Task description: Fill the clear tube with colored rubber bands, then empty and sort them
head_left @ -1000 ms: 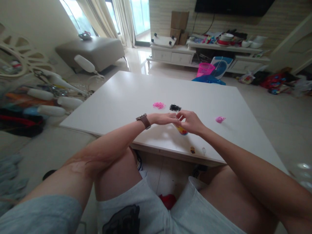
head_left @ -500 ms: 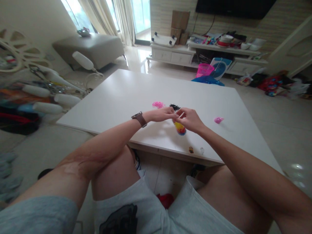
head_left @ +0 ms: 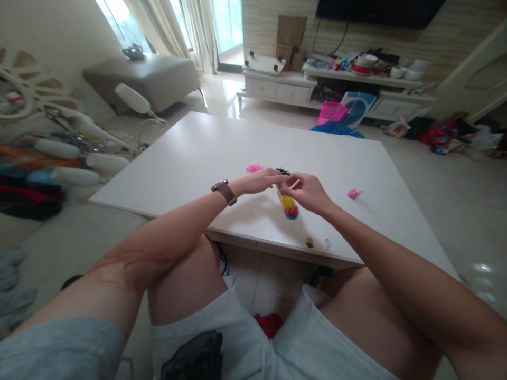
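A clear bottle-like container (head_left: pixel 289 203) with layers of small yellow, red and blue bits stands tilted on the white table (head_left: pixel 222 142). My right hand (head_left: pixel 307 191) is closed around its upper part, thumb and fingers curled at the neck. Over the container's mouth reaches my left hand (head_left: pixel 261 181), its fingers stretched out and the thumb apart below; the tips meet the top, and I see nothing held. Just behind the hands lies a pile of small black bits (head_left: pixel 283 171), partly hidden. A heap of pink bits (head_left: pixel 254 168) lies behind my left hand.
A small pink-purple object (head_left: pixel 354 193) lies to the right. Near the front edge are a small yellow-and-dark figure (head_left: pixel 309 242) and a small clear piece (head_left: pixel 327 243). Beyond the table stand a pink basket (head_left: pixel 331 112) and a low white cabinet (head_left: pixel 273 89).
My left fingers have straightened and shifted slightly left over the container's mouth. The container's lower end has moved a little left; my right hand keeps its grip.
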A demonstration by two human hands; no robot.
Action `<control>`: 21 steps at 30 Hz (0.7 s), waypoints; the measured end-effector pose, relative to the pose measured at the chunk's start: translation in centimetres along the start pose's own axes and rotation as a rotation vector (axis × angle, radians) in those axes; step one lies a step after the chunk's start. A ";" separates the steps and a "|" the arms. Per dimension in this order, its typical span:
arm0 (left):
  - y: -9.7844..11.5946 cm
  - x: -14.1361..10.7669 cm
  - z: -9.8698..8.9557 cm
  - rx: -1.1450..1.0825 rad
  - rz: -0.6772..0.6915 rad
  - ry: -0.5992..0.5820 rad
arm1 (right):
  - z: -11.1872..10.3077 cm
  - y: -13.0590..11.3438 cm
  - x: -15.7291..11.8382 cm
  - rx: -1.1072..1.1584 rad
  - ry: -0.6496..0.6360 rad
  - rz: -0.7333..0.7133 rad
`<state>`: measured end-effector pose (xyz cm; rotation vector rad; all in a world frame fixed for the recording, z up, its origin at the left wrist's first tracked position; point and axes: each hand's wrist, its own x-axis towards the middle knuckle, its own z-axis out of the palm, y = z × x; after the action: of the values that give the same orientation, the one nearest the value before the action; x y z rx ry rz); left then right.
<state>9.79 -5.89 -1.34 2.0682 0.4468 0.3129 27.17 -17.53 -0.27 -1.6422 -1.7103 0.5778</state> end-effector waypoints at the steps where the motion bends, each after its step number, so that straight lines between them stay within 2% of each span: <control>1: -0.1 0.1 -0.1 -0.024 0.006 0.030 | 0.0 0.1 0.1 0.017 0.011 0.014; 4: -0.1 0.3 -0.1 -0.104 0.000 0.143 | 0.0 0.6 0.3 0.064 0.053 0.023; 7: -0.1 0.4 -0.2 -0.286 -0.016 0.223 | 0.0 1.2 0.5 0.142 0.130 0.017; 11: -0.2 0.5 0.4 -0.439 0.035 0.154 | -0.2 1.6 0.6 0.245 0.225 0.002; 13: -0.3 0.7 1.2 -0.378 0.091 0.129 | -0.2 1.6 0.6 0.295 0.244 -0.010; 17: -0.7 1.4 2.0 -0.169 0.140 0.243 | -0.1 1.9 0.8 0.338 0.212 -0.041; 19: -1.1 1.5 1.2 -0.057 0.118 0.302 | -0.4 2.5 1.1 0.299 0.225 -0.049; 21: -1.7 1.3 -0.3 0.061 0.068 0.380 | -0.7 3.5 1.3 0.227 0.276 -0.024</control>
<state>10.57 -4.29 -2.62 2.0889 0.6198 0.7476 30.10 -15.93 -2.16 -1.4632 -1.4082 0.4883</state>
